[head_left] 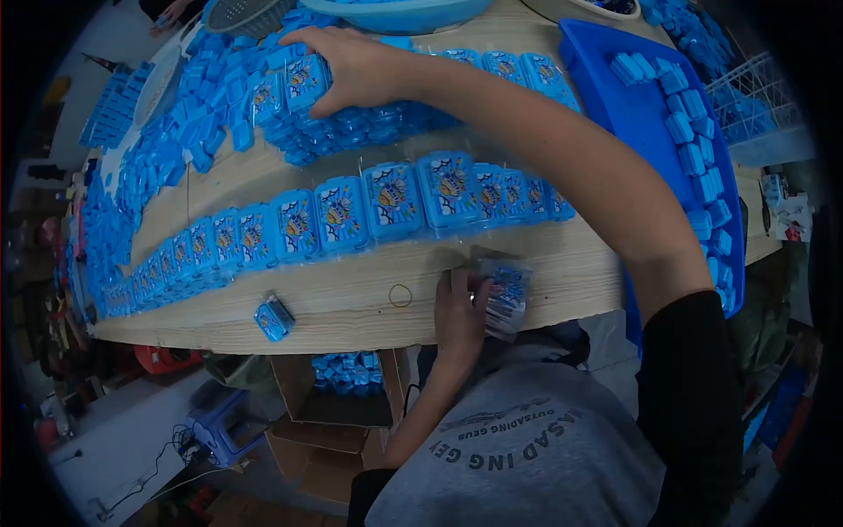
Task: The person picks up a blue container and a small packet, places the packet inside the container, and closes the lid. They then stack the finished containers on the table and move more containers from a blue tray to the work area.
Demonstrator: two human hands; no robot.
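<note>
My right hand (356, 70) reaches across to the far stack, thumb and fingers closed around the ends of a small blue plastic case (306, 81) with a cartoon print on its lid. That case sits at the left end of stacked blue cases (351, 127). Near the table's front edge, my left hand (460, 312) grips clear printed plastic bags (507, 300); how many is hard to tell. Between the hands runs a long curved row of blue cases (338, 213), in clear wrapping. A single blue case (274, 318) lies tilted near the front edge, left of a rubber band (400, 295).
Loose blue case parts (189, 110) are heaped on the left of the wooden table (562, 281). A dark blue tray (632, 132) with small blue pieces stands at the right. Basins (404, 16) and a grey basket (246, 16) sit at the back. A cardboard box (303, 400) stands below.
</note>
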